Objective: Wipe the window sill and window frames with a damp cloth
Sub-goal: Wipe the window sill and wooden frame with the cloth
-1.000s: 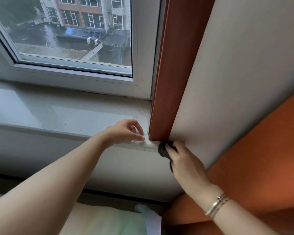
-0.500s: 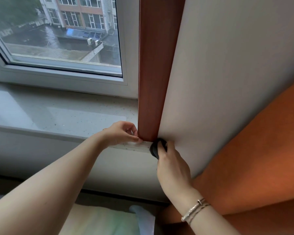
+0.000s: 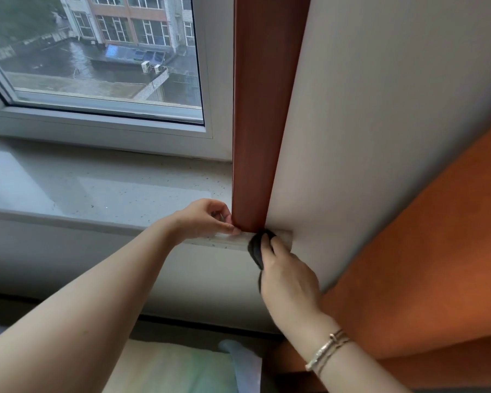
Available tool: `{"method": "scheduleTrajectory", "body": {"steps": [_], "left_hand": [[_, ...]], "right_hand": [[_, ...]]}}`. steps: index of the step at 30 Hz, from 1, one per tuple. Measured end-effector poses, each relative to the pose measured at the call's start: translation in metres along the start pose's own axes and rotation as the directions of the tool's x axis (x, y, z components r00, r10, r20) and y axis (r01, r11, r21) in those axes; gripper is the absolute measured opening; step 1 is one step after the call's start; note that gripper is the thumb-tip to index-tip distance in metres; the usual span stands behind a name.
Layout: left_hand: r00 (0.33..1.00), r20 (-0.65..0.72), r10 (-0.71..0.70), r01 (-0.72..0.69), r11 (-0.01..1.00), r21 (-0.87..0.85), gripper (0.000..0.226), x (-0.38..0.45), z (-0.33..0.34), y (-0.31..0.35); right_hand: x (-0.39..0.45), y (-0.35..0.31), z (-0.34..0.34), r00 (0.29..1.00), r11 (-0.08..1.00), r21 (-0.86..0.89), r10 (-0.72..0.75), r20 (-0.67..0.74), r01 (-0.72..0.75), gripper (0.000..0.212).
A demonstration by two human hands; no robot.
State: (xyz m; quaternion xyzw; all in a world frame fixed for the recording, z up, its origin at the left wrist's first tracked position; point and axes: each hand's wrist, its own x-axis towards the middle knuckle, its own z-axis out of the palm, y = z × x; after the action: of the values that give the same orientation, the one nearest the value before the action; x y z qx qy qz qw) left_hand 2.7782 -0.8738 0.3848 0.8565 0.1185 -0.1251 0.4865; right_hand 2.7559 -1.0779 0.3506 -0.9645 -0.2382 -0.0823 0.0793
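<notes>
Where the speckled stone window sill meets the reddish-brown upright panel, both hands at work on the near right corner

Left hand on the near edge of the sill, fingers curled, thumb and fingertips pressed against the foot of the brown panel; whether something is pinched there cannot be told

Right hand just right of it and slightly nearer, fingers curled round a dark, bunched damp cloth, gripping it firmly. Cloth pressed onto the front lip of the sill, directly below the seam between the brown panel and the pale grey wall face; a short dark tail hanging down beside the palm

Thin metal bracelet round the right wrist

White window frame along the far side of the sill, its right upright running up beside the brown panel. Glass pane above, with wet rooftops, two outdoor air-conditioning units and a brick apartment block seen through it

Orange surface filling the right side, slanting down toward the near right corner. Pale wall under the sill, a dark strip along its base. Light green and white fabric at the bottom edge, between the two forearms
</notes>
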Motion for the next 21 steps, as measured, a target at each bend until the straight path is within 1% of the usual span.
{"method": "scheduleTrajectory", "body": {"steps": [2, 3, 4, 7, 9, 11, 13, 15, 17, 18, 19, 21], "left_hand": [[1.0, -0.003, 0.001, -0.001, 1.0, -0.005, 0.032, 0.0, 0.0, -0.001], [1.0, -0.002, 0.0, 0.0, 1.0, -0.006, 0.031, 0.0, -0.001, -0.001], [1.0, 0.001, 0.0, 0.0, 1.0, -0.005, 0.03, 0.0, -0.001, -0.001], [1.0, -0.002, 0.004, -0.004, 1.0, -0.013, 0.031, 0.0, -0.002, -0.002], [1.0, -0.001, 0.009, -0.009, 1.0, -0.013, 0.033, 0.0, -0.001, -0.002], [1.0, 0.0, 0.012, -0.012, 1.0, -0.013, 0.034, 0.0, 0.0, -0.003], [1.0, -0.005, 0.01, -0.01, 1.0, -0.014, 0.035, 0.0, 0.0, -0.002], [1.0, -0.01, 0.007, -0.007, 1.0, -0.013, 0.037, 0.0, 0.0, -0.002], [1.0, -0.012, 0.006, -0.007, 1.0, -0.012, 0.036, 0.0, 0.0, -0.002], [1.0, -0.014, 0.008, -0.008, 1.0, -0.011, 0.036, -0.001, 0.0, -0.002], [1.0, -0.015, 0.008, -0.009, 1.0, -0.008, 0.037, -0.001, 0.0, -0.002], [1.0, -0.023, 0.007, -0.007, 1.0, 0.002, 0.038, 0.0, 0.0, -0.002]], "right_hand": [[-0.002, -0.003, -0.003, 0.999, 1.0, -0.017, -0.014, 0.04, 0.015, 0.071], [-0.005, 0.003, -0.003, 0.998, 1.0, -0.018, -0.005, 0.06, 0.006, 0.07], [-0.008, 0.01, -0.004, 0.998, 1.0, -0.025, 0.019, 0.059, -0.017, 0.067], [-0.006, 0.019, -0.003, 0.996, 0.994, -0.073, 0.085, -0.007, -0.085, 0.06], [-0.001, 0.006, -0.006, 0.995, 0.995, -0.046, 0.092, 0.04, -0.09, 0.057], [0.003, -0.005, -0.009, 0.995, 0.998, 0.009, 0.057, 0.08, -0.058, 0.062], [0.002, 0.0, -0.01, 0.992, 0.999, 0.015, 0.045, 0.122, -0.047, 0.068], [-0.001, 0.01, -0.012, 0.992, 0.996, -0.026, 0.087, 0.087, -0.085, 0.064], [-0.002, 0.017, -0.004, 0.997, 0.99, -0.121, 0.078, 0.015, -0.076, 0.06], [0.0, 0.014, -0.005, 0.997, 0.988, -0.132, 0.079, 0.006, -0.077, 0.057], [0.001, 0.011, -0.008, 0.997, 0.989, -0.133, 0.075, 0.028, -0.07, 0.055], [0.006, 0.0, -0.013, 0.992, 0.996, -0.069, 0.072, 0.104, -0.065, 0.056]]}}
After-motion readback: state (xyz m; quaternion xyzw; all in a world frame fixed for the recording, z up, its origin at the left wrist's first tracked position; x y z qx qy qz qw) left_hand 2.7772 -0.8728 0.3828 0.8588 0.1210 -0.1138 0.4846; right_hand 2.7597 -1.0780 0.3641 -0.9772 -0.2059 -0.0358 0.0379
